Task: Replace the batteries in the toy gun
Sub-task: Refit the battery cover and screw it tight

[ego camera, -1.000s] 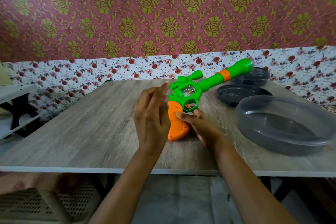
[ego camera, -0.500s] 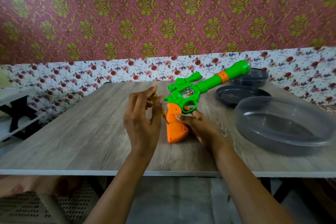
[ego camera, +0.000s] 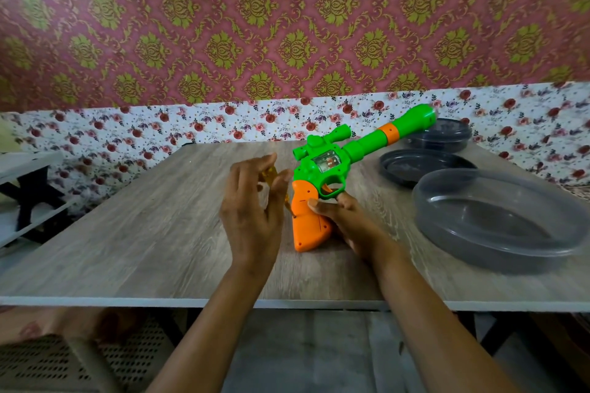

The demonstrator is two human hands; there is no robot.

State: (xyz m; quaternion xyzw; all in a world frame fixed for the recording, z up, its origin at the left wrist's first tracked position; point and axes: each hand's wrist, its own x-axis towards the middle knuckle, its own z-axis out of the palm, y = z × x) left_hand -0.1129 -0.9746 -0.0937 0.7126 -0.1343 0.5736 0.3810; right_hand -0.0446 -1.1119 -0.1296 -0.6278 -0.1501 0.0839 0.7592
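Green toy gun [ego camera: 332,163] stands between hands: right hand [ego camera: 349,222] grips its handle; left hand [ego camera: 252,217] pinches a screwdriver [ego camera: 270,174] beside it.

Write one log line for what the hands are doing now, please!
left hand: pinches screwdriver, tip at toy gun grip | right hand: holds grip, butt on table

Home rm: patterned wallpaper [ego camera: 287,25], wood-look table [ego camera: 127,233].

The toy gun [ego camera: 322,166] stands grip-down in the middle of the desk [ego camera: 127,249], barrel slanting to the back right. The left hand [ego camera: 252,214], pinching a screwdriver [ego camera: 269,174], is just left of the grip; the right hand [ego camera: 348,220] holds the grip from the right. At the desk's right a bowl [ego camera: 498,223] lies nearest, a dish [ego camera: 424,166] behind it, a tub [ego camera: 443,137] farthest back.
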